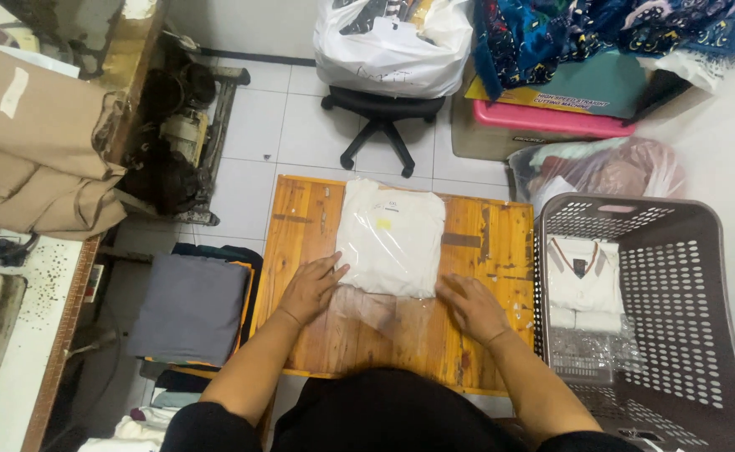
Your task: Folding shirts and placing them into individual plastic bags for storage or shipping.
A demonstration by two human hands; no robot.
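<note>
A folded white garment inside a clear plastic bag (391, 236) lies on a small orange wooden table (300, 226). The bag's open end (384, 322) stretches toward me past the garment. My left hand (310, 287) rests flat on the bag at the garment's near-left corner, fingers spread. Pressing the plastic at the near-right corner is my right hand (470, 306). Neither hand lifts anything.
A brown perforated laundry basket (702, 276) to the right holds a bagged white collared shirt (583, 276). Folded grey fabric (190, 308) lies to the left. Behind the table stand a black swivel chair (380, 113) carrying a white plastic sack (393, 46), and more bagged cloth (602, 167).
</note>
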